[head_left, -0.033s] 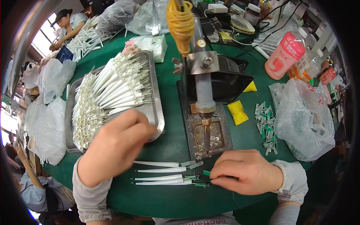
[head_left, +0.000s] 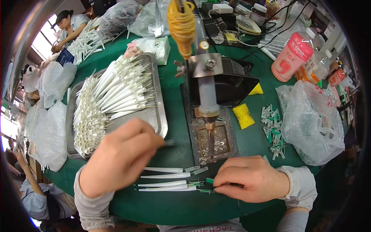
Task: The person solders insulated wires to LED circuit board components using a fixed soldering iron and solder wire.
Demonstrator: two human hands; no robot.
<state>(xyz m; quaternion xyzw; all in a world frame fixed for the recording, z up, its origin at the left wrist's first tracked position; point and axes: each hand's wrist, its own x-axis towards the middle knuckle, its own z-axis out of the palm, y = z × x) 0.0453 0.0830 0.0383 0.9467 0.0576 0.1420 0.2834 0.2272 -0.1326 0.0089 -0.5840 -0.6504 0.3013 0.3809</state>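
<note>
My left hand [head_left: 121, 156] hovers just off the near right corner of the metal tray, its fingers pinched on a small greyish strip [head_left: 169, 142] blurred by motion. On the green table, my right hand [head_left: 251, 178] is closed around a small green piece [head_left: 210, 180] whose tip pokes out beside the thumb. Between the hands lie several white tapered tubes [head_left: 165, 175], side by side, with small green or clear pieces at their right ends. Above them a soldering iron [head_left: 210, 141] is clamped upright, tip down over a dirty metal base.
White tubes with thin wires fill much of the metal tray [head_left: 162, 125]. Right of the iron lie a yellow sponge [head_left: 244, 116], a heap of small green-and-clear pieces [head_left: 273, 133] and a plastic bag [head_left: 313, 123]. A pink-labelled bottle [head_left: 292, 56] stands behind. Another person [head_left: 73, 27] sits far left.
My left hand has shifted slightly down and right, and the greyish strip now shows at its fingertips. My right hand stays nearly in place with the green piece. The whole view has slid a little.
</note>
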